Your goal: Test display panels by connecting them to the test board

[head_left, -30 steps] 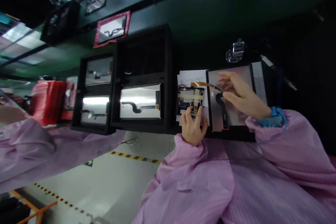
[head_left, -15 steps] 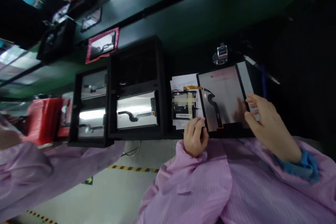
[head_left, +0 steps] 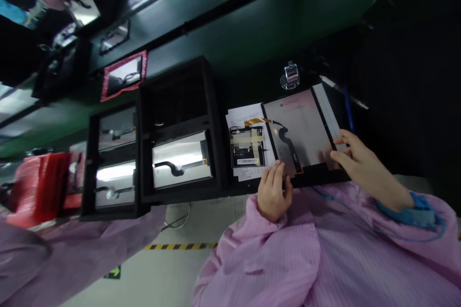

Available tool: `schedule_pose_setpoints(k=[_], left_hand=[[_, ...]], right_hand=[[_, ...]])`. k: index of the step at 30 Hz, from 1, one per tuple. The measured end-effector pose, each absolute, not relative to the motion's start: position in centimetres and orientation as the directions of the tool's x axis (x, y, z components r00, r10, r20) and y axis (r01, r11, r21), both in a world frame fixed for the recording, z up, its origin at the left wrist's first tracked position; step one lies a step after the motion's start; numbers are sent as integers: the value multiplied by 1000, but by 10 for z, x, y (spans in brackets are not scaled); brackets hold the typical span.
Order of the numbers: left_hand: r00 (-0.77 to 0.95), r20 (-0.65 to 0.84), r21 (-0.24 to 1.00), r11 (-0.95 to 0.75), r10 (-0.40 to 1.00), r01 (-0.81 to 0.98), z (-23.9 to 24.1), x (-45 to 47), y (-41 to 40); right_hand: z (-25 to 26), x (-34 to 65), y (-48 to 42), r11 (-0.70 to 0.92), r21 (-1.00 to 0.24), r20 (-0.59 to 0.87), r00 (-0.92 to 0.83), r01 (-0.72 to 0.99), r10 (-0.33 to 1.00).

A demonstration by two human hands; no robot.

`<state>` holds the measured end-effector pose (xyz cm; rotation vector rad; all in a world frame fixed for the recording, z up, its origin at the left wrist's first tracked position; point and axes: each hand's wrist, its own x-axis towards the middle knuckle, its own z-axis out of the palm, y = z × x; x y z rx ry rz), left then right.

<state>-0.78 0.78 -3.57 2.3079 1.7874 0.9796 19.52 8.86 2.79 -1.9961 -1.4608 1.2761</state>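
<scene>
A grey-backed display panel (head_left: 306,124) lies in front of me, with a dark curved flex cable (head_left: 288,141) on its back. An orange ribbon runs from it to a small taped circuit board (head_left: 248,146) on the left. My left hand (head_left: 274,193) is at the panel's lower left corner, fingers together and thumb below, closed on the edge. At the right edge, my right hand (head_left: 356,163) has thumb and fingertips closed on the panel's border. Printed paper sheets (head_left: 240,114) lie under the board, and a ruled strip (head_left: 327,105) shows beside the panel.
A metal tally counter (head_left: 290,76) stands behind the panel. A pen-like tool (head_left: 344,91) and a blue pen (head_left: 348,108) lie to the right. Black trays (head_left: 217,153) with panels, and red bubble-wrap packs (head_left: 39,187), stand left. Co-workers sit left and across.
My view has shifted, so the bench things appear further left. My right hand's fingers have drawn closer together at the panel's edge. A co-worker across now holds a panel up.
</scene>
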Motion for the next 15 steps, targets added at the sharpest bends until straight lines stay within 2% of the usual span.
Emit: schedule_pose_setpoints(k=[4,7,9,12,15], left_hand=[[119,441,426,-324,890,845,-35,-7,9],[107,442,444,-322,890,836,-32,-7,10],[105,422,476,-318,901,820,-29,-11,11],[104,348,566,-297,932,769,-20,-21,13],[97,210,694,-218,973,686,-6,-34,19]], right_hand=[[28,206,96,-549,-787,-549,85,282,832],[29,212,103,-585,-809,-578,104,53,809],[35,215,105,-583,-812,-584,77,-31,808],[53,214,102,-515,-857,-515,2,-22,857],[77,200,92,-401,-908,-410,-67,119,910]])
